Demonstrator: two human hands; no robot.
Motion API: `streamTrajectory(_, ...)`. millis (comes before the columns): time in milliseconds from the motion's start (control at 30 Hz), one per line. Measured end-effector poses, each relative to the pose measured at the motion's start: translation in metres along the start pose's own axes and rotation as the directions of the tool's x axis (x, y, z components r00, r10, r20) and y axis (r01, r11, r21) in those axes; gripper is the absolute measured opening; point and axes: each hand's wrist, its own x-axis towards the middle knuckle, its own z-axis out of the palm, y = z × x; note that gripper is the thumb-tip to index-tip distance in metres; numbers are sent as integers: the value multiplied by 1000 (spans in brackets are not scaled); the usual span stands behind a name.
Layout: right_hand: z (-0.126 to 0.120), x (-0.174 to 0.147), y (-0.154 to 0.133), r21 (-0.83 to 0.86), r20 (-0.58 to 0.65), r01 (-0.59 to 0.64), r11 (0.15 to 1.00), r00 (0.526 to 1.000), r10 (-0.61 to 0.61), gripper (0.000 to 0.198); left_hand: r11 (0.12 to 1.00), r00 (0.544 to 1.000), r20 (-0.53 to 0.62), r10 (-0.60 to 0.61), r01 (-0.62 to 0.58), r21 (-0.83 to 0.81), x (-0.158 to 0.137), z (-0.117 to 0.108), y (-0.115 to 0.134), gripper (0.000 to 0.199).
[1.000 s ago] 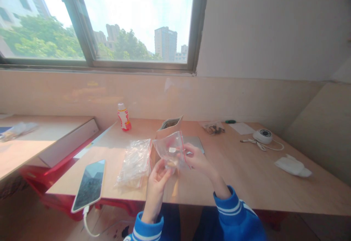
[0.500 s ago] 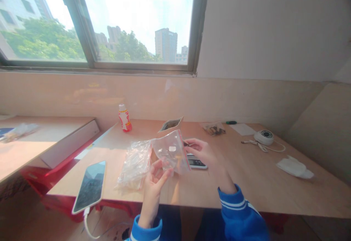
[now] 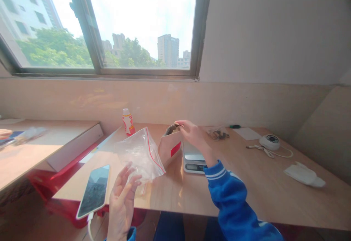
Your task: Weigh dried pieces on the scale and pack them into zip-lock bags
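My left hand has its fingers curled, thumb toward the forefinger, at the lower part of a clear zip bag with a red seal line, and it holds the bag up at a slant. No contents show in the bag. My right hand is closed in a pinch at the mouth of a brown paper pouch with a red label. A small dark brown piece shows at its fingertips; its kind cannot be made out. Under the right forearm sits a kitchen scale, partly covered.
A phone on a charging cable lies at the left table edge. A drink bottle stands behind the bag. Farther right are a bag of dark pieces, a white paper, a white dome camera and a crumpled white wrapper.
My left hand has moved left and nearer with the zip bag, uncovering the pouch and the scale. My right hand has gone from beside the bag's seal up to the pouch's mouth.
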Motion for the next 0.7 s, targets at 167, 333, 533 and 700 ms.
streamTrajectory(167,-4,-10,0,-98,-11,59,993,998,-60,34,1000,1000,-1,-6,6,-3,4,-6,-1,52)
streamTrajectory(333,-7,-30,-40,119,-16,-25,993,1000,27,32,998,997,69,-24,21,52,-6,13,-7,53)
streamTrajectory(533,2,-53,-65,319,278,-297,900,937,211,35,971,969,235,-73,16,238,-15,29,-26,53)
streamTrajectory(700,-1,-53,-53,455,70,-378,806,918,391,31,944,934,343,-104,-16,330,-13,24,-22,52)
